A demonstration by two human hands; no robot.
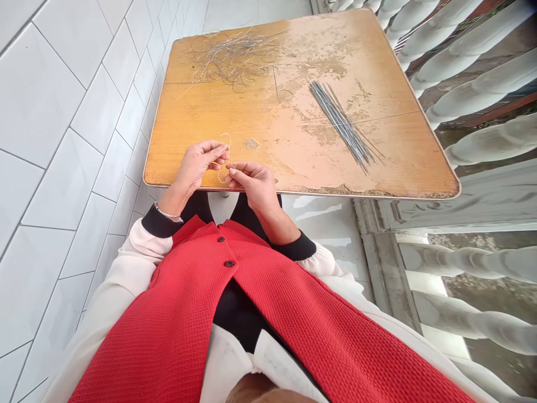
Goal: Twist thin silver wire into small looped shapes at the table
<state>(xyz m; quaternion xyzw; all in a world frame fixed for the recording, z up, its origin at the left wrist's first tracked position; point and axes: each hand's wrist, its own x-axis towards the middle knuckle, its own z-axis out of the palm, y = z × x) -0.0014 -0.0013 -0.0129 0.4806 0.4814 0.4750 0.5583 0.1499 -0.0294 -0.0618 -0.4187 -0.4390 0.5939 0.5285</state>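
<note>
My left hand (196, 165) and my right hand (250, 184) are held close together over the near edge of a worn wooden table (369, 162). Between their fingertips is a thin pale wire bent into a narrow loop (225, 146), and both hands pinch it. Far from the hands, a tangled heap of fine wire (232, 59) lies at the table's back left. A bundle of straight grey metal rods (342, 123) lies at the right of the table, beyond my right hand.
A white tiled wall (71, 168) runs along the left of the table. A white balustrade (474, 56) with turned pillars stands along the right side. The table's veneer is scuffed and chipped, and its near edge is close to my lap.
</note>
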